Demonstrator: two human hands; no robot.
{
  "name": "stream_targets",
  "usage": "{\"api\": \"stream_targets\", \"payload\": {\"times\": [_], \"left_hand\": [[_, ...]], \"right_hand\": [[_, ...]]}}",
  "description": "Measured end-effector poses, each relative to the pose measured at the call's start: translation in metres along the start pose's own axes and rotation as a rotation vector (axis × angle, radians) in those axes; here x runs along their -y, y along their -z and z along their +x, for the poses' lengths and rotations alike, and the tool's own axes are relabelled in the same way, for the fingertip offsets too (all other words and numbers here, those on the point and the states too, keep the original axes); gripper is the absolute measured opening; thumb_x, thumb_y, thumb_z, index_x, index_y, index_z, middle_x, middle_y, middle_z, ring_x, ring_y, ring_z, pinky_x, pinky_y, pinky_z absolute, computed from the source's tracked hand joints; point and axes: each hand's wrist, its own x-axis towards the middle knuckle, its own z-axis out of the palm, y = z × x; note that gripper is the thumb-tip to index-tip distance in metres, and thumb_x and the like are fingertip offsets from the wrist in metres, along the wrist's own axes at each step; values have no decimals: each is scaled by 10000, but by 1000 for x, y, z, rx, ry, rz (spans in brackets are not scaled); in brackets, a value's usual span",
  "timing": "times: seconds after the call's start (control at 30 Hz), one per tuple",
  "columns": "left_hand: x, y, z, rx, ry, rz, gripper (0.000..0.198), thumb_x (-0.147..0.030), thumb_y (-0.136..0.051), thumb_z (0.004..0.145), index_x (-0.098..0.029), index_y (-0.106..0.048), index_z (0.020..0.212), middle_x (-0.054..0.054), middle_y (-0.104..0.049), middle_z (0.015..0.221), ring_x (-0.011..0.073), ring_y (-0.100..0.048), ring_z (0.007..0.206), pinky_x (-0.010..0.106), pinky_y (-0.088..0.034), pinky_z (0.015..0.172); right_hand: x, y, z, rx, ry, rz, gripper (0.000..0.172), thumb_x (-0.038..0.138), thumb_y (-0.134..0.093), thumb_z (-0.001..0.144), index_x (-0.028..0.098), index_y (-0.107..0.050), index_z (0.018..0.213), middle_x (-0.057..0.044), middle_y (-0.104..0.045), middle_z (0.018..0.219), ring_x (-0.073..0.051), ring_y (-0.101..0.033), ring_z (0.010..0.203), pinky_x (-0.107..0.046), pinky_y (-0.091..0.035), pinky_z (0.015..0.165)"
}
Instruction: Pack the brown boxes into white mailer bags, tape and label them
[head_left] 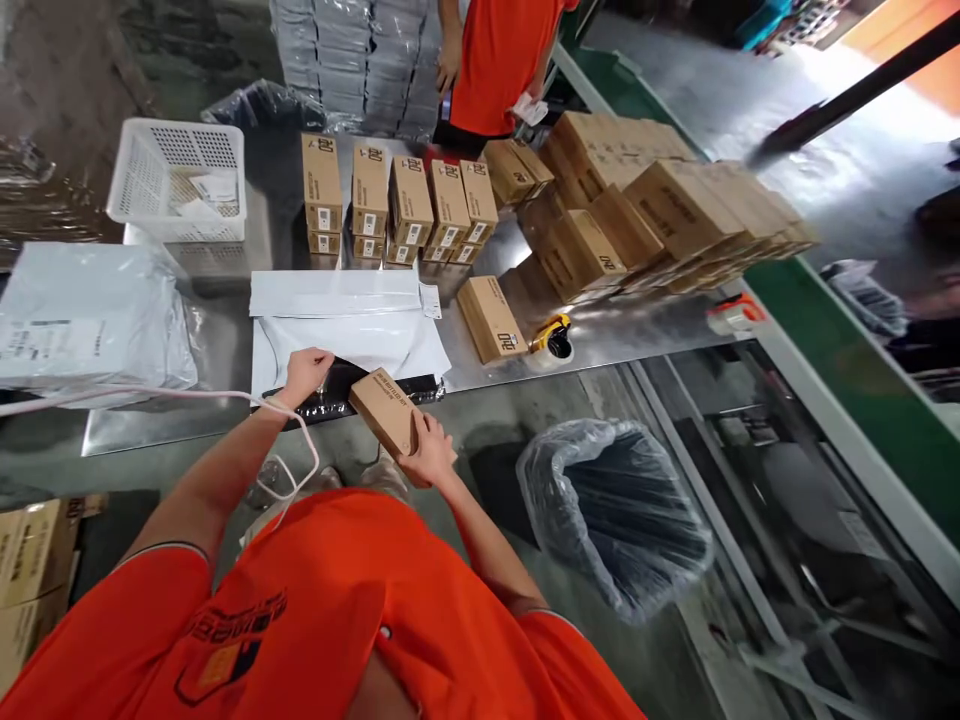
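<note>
My right hand (429,450) grips the near end of a small brown cardboard box (382,405) with printing on its top. The box is tilted, its far end at the black-lined mouth of a white plastic mailer bag (349,335). The bag lies flat at the table's near edge. My left hand (306,374) is closed, its fingers pinching the near edge of the bag, where the black inside shows. To the right of the bag lies another brown box (491,320), with a yellow tape dispenser (553,340) beside it.
Rows of stacked brown boxes (409,200) stand behind the bag. A white basket (180,180), a stack of white bags (90,315) and a hanging pale cord (304,430) are at left. A lined bin (615,515) stands right. A person (499,70) in orange stands opposite.
</note>
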Motion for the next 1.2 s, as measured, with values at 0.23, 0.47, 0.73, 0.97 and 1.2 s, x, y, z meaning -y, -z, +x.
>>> {"api": "stream_targets", "payload": {"times": [0.23,0.47,0.73,0.97,1.2], "left_hand": [[-42,20,-13,77,-87,409,391,-159,-447,1139,-88,-770,1347,235,-779,1225,332,-743,1147,357,-535,863],[-57,32,-33,1,-270,576,390,-81,-423,1123,-151,-752,1321,191,-755,1125,303,-697,1127,335,-538,807],[-70,37,-47,256,-457,649,300,-41,-515,1093,-149,-775,1199,188,-701,1225,302,-659,1182,334,-586,831],[-69,53,-67,269,-538,840,508,-20,-430,1094,-134,-708,1503,198,-648,1524,307,-661,1171,406,-610,932],[-74,55,-65,280,-504,748,659,-47,-481,1068,-230,-584,1693,160,-577,1704,322,-648,1265,407,-639,920]], "right_hand": [[12,28,1,22,94,189,1155,404,-942,696,328,-508,1764,-175,-581,1649,-460,-552,1465,-571,-482,1153],[21,33,40,91,69,837,888,358,-970,598,210,-775,1451,-77,-805,1302,-339,-713,1217,-457,-578,1082],[17,34,50,286,-117,1320,596,369,-972,526,220,-846,1088,-45,-863,1074,-295,-785,1026,-401,-612,970],[28,32,63,357,-344,1616,288,368,-892,733,195,-803,946,-74,-847,920,-266,-794,905,-364,-645,867],[64,26,77,354,-313,1696,204,271,-848,809,183,-769,975,-47,-813,870,-209,-741,782,-304,-615,800]]}}
